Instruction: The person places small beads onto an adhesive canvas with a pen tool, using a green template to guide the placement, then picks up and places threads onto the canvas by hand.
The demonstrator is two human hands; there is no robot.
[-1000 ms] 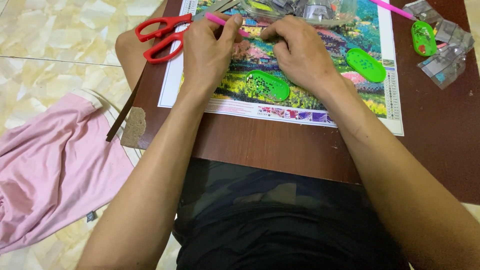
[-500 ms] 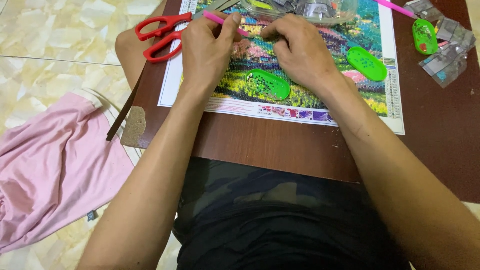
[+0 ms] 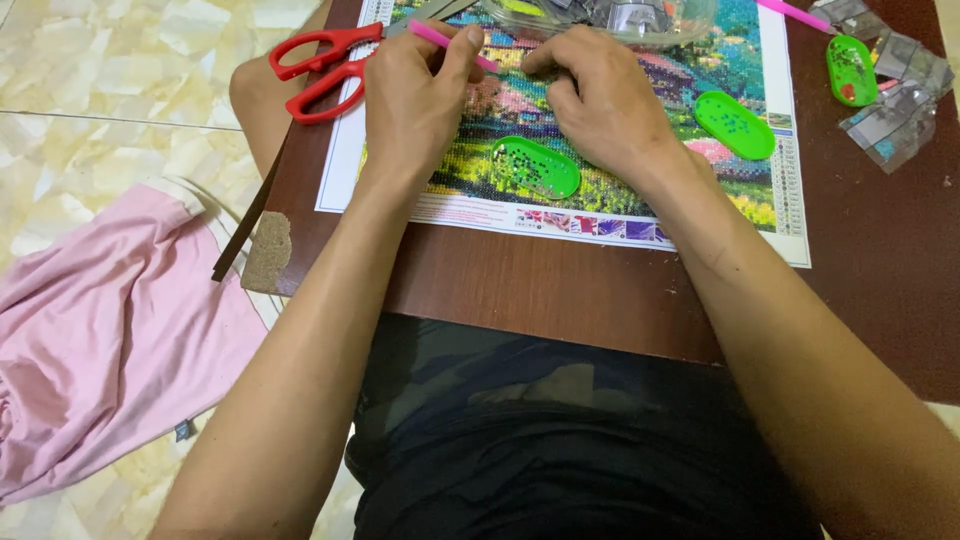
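My left hand point(image 3: 412, 100) grips a pink pen tool point(image 3: 450, 45), tip angled down onto a colourful bead-picture canvas point(image 3: 560, 205) lying on a low brown table point(image 3: 540, 290). My right hand point(image 3: 600, 100) rests on the canvas just right of the pen tip, fingers curled and pressing the surface; it holds nothing I can see. A green oval tray point(image 3: 535, 168) with small dark beads lies on the canvas between and just below both hands.
Red-handled scissors point(image 3: 320, 70) lie at the canvas's left edge. Two more green trays point(image 3: 735, 125) point(image 3: 850, 70), a second pink pen point(image 3: 795, 15), small clear bead bags point(image 3: 895, 100) and a clear plastic box point(image 3: 600, 20) sit to the right and top. Pink cloth point(image 3: 100, 340) lies on the tiled floor.
Both hands stay in nearly the same spot on the canvas; the view has shifted very slightly. The pen tip has nudged a little.
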